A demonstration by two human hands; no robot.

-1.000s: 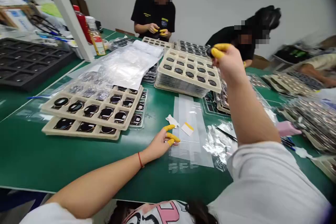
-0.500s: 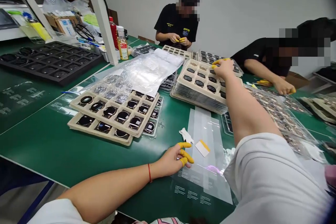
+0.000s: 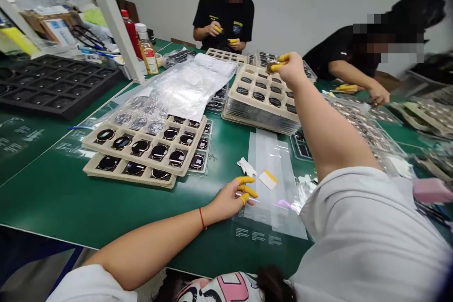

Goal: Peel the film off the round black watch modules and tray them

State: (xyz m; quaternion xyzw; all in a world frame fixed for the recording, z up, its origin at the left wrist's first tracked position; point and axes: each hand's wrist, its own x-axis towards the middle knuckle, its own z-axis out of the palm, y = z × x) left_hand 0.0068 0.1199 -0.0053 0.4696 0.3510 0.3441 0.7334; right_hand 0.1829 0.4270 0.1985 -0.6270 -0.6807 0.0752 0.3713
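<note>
My right hand [image 3: 289,68], with yellow finger cots, reaches over the far edge of a stack of beige trays [image 3: 264,111]. Its fingertips pinch a small round metallic piece that looks like a watch case [image 3: 273,66], just above the top tray's upper row. Dark round watch pieces sit in that tray's compartments. Nearer to me, my left hand [image 3: 231,198], also in yellow finger cots, lies low over clear plastic film [image 3: 264,207] with its fingers apart. A thin shiny edge shows by its fingers. Close by are a crumpled white scrap [image 3: 247,167] and a white-and-yellow card [image 3: 268,180].
Left of centre, beige trays of black-faced watch pieces [image 3: 141,147] are partly covered by plastic bags [image 3: 191,85]. A black foam tray [image 3: 58,85], a bottle [image 3: 147,52] and a white post [image 3: 116,23] stand at left. Two co-workers [image 3: 224,14] [image 3: 354,61] sit across the table.
My right hand has risen off the top tray, now with the round watch piece showing in its fingertips. My left hand stays by the film. The view has shifted slightly.
</note>
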